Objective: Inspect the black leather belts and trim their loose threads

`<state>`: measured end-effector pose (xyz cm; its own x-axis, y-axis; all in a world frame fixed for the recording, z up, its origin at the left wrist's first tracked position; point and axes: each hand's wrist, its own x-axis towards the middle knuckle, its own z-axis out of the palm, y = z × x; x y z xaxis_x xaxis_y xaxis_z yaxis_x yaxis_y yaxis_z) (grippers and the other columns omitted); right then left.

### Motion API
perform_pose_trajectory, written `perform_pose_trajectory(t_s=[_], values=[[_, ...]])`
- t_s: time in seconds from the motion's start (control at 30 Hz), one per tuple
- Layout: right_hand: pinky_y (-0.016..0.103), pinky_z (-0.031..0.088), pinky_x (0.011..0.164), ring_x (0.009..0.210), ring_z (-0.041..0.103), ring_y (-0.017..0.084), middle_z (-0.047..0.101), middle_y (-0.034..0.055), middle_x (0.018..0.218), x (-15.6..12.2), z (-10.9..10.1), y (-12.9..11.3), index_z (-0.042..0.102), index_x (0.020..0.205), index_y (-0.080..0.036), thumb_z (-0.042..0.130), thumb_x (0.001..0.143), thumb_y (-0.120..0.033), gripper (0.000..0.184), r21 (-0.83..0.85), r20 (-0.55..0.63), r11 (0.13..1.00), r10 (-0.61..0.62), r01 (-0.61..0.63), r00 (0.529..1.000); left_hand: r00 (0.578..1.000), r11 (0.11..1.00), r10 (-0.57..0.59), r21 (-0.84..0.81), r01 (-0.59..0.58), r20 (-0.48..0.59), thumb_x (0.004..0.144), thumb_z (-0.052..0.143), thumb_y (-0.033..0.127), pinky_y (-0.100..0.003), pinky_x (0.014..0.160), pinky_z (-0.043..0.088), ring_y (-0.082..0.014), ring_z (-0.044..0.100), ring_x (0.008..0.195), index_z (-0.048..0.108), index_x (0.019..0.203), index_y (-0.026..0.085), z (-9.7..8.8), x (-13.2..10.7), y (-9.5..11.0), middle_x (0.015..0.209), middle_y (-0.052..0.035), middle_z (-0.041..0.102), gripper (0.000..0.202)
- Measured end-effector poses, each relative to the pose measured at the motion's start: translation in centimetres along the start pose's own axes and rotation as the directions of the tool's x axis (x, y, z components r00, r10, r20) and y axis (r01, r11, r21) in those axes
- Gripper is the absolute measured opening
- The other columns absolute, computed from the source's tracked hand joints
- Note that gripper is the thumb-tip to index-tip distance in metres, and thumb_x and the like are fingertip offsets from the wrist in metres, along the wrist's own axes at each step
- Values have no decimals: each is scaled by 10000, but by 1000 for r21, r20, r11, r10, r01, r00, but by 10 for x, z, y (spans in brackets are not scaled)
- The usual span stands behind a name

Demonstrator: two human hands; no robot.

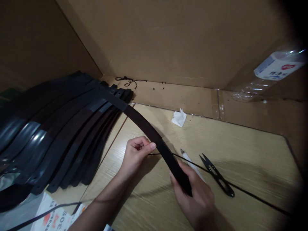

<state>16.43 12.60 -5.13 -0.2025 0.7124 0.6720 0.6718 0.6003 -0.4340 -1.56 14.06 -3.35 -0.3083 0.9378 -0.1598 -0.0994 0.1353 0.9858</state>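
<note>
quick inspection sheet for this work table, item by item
surface: pale wood-grain tabletop
job's things: dark strap arched between both hands; pile of dark straps at left; thread snips; white pen-like tool
clutter: crumpled white paper; printed bag; plastic bottle lying at the back right
hands: left hand pinches the strap's edge; right hand grips its near end
cables: black cord runs across the table; thread tangle
surroundings: cardboard walls

We see bare tabletop point(252, 150) open at right, crossed by thread snips point(216, 175) and 1 black cord point(260, 199). A stack of dark straps point(60, 134) blocks the left, and a cardboard wall point(180, 38) closes the back.
</note>
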Motion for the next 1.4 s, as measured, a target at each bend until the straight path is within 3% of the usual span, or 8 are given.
perform_pose_trajectory(t_s=[0.17,0.37,0.47,0.67,0.9,1.13,1.3,1.4], values=[[225,475,779,806,639,103,665,13,929,-2,1,5,601,1018,-129,598,876,-149,144,-77,-39,996,-53,50,998,1000,1000,-12,28,12,0,706,745,392,-249,523,277,-84,385,534,520,545,144,5,-1,0,538,3,455,372],[232,478,850,916,632,120,646,18,1040,-4,-1,9,595,1043,-141,615,837,-76,217,-85,-8,995,-48,48,999,995,996,-66,-53,71,79,725,727,412,-266,555,343,-109,459,568,575,615,146,7,-4,-5,590,-26,518,325],[269,472,879,988,611,155,618,48,1112,-1,-2,8,565,1118,-128,627,853,-164,274,-76,19,997,-26,28,999,993,994,-61,-82,70,102,758,697,412,-268,540,339,-115,461,558,607,659,146,6,-4,-3,591,-33,520,297],[318,433,882,998,565,193,605,85,1104,0,-4,12,562,1150,-88,435,977,-316,314,-131,87,989,74,-62,993,988,998,-32,-48,39,150,770,684,423,-256,487,228,-83,355,474,592,650,155,8,-5,4,512,3,455,309],[298,444,876,934,565,165,617,71,1036,5,-9,8,597,1081,-95,551,917,-265,240,-132,-12,989,72,-73,997,990,999,17,-45,-10,139,828,641,370,-263,524,231,-89,368,520,491,616,161,10,-6,-1,522,13,456,333],[224,460,863,922,594,116,628,34,1021,2,-12,4,622,1046,-126,662,828,-183,229,-151,-93,987,39,-53,995,985,997,-35,-69,48,170,821,642,400,-248,504,192,-76,303,510,518,666,157,16,-9,0,533,28,380,314],[189,440,797,858,589,92,628,29,930,0,-15,4,635,894,-130,615,839,-144,60,-164,-108,986,-2,-16,994,984,997,3,-74,10,177,785,672,424,-250,522,286,-97,412,540,574,666,158,19,-12,-2,576,-6,486,308],[188,428,765,857,579,97,614,43,940,1,-16,3,630,885,-127,566,874,-210,105,-151,-81,988,34,-46,996,977,991,63,-127,-37,203,782,677,409,-275,633,395,-136,527,651,653,748,161,19,-13,3,686,-45,593,252]])
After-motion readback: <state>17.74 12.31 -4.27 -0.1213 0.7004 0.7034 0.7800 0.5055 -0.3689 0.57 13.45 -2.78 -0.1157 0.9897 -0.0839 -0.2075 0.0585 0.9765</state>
